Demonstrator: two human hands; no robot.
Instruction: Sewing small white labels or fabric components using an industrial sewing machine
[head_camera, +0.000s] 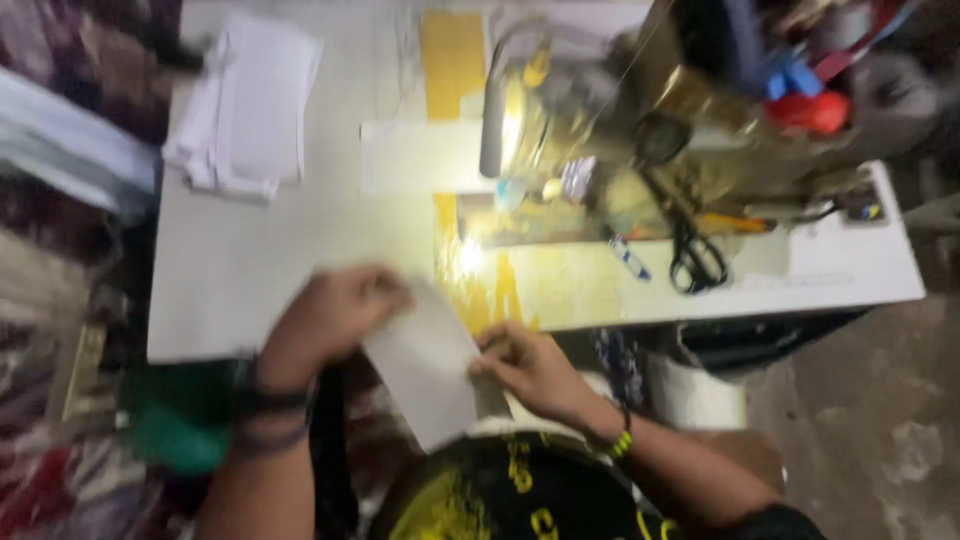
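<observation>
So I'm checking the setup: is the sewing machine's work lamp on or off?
On: a bright glow at the sewing machine lights the table beneath it.

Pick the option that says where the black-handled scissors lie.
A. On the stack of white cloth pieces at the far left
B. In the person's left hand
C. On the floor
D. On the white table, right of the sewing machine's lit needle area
D: the scissors lie on the white table, right of the sewing machine, while both hands hold a pale cloth piece.

No package, sign or screen shows. A small pale tag with dark marks (577, 178) sits on the machine's front, too blurred to make out further.
</observation>
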